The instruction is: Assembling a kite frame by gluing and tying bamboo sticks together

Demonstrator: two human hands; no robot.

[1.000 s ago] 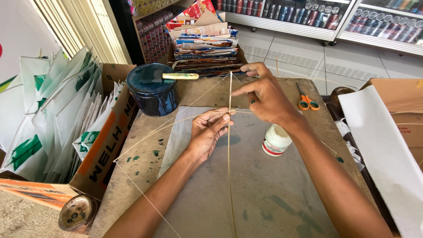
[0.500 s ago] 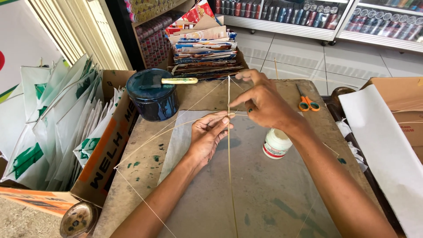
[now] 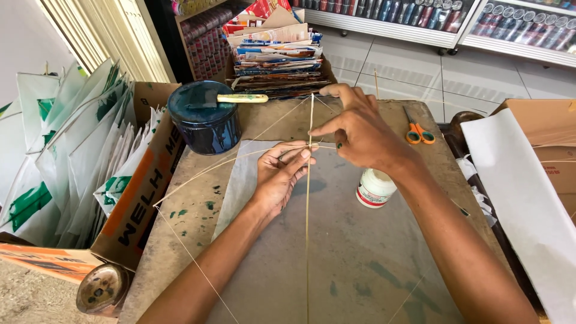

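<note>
- Both hands are at the crossing of the kite sticks right now. Left hand (image 3: 282, 174) has its fingers curled around the joint from below, pinching where the long straight spine stick (image 3: 308, 228) meets the bowed cross stick (image 3: 222, 165).
- Right hand (image 3: 360, 129) is up above, fingers pinched on the spine just over the crossing. Looks like I've got thread between them, but it's too thin to tell for sure.
- Frame sits on the work table (image 3: 198, 222), on top of a pale sheet of paper (image 3: 237, 180) spread under it.
- Progress as I'd judge it: sticks are crossed and the bow is bent, with a string (image 3: 192, 258) running off its left tip toward me. The joint is what's in hand. Paper doesn't look glued to the frame yet.
- White glue bottle (image 3: 375, 187) stands just right of the spine, untouched. Orange scissors (image 3: 419, 133) are further right on the table.
- Dark blue tin (image 3: 204, 123) with a brush (image 3: 237, 98) laid across it sits at the back left.
- Finished white and green kites (image 3: 78, 144) are stacked in the cardboard box (image 3: 138, 198) on my left.
</note>
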